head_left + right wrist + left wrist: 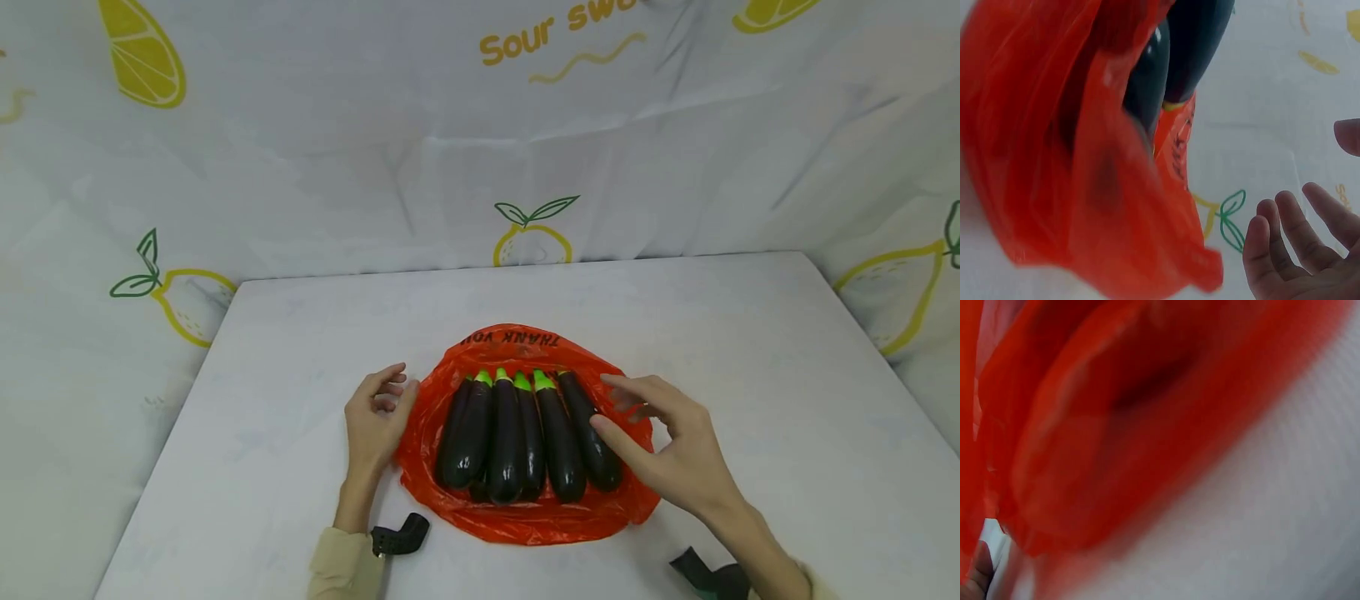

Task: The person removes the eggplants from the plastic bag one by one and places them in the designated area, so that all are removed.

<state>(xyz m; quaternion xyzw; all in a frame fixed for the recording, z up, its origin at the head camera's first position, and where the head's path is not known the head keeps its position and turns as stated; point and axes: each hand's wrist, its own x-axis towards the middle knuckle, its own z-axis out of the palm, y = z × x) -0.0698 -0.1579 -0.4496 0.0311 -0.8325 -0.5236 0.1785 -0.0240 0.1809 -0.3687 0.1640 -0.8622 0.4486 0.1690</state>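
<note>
A red plastic bag [525, 527] lies spread on the table with its mouth wide, and "THANK YOU" printed on its far side. Several dark glossy eggplants [507, 437] lie side by side on it, their green stem ends pointing away from me. My left hand [378, 421] is at the bag's left edge, fingers loosely bent, thumb against the red film. Over the bag's right edge hovers my right hand [678, 442], thumb and fingers spread apart, thumb tip near the rightmost eggplant. In the right wrist view the right hand's fingers [1313, 250] hold nothing.
The white table [300, 350] stretches around the bag on all sides. Behind it hangs a white cloth [337, 167] with lemon prints. Black straps [401, 535] with devices sit on both wrists.
</note>
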